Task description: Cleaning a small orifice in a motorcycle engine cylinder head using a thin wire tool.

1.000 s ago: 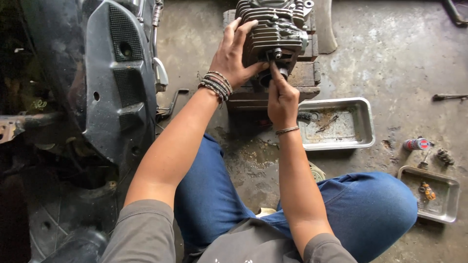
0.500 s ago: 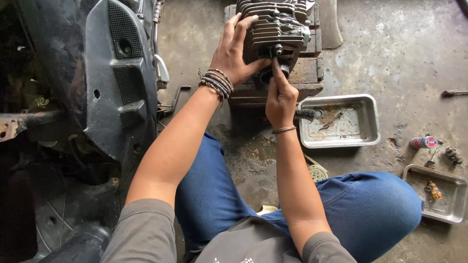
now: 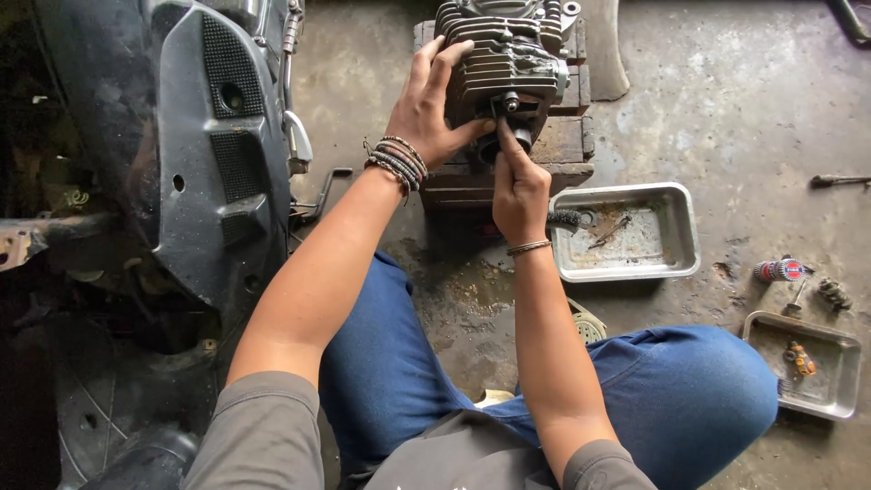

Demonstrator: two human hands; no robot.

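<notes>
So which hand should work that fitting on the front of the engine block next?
Probably the right hand: its fingertips sit on the fitting of the finned engine block. The left hand grips the block's side, steadying it on the wooden block.

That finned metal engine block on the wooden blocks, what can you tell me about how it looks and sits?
The engine block is dark grey metal with rows of thin cooling fins, grimy and worn. It rests on stacked wooden blocks on the stained concrete floor. A round port with a small fitting faces the person. The left hand grips its finned side; the right hand has fingers at the port.
</notes>
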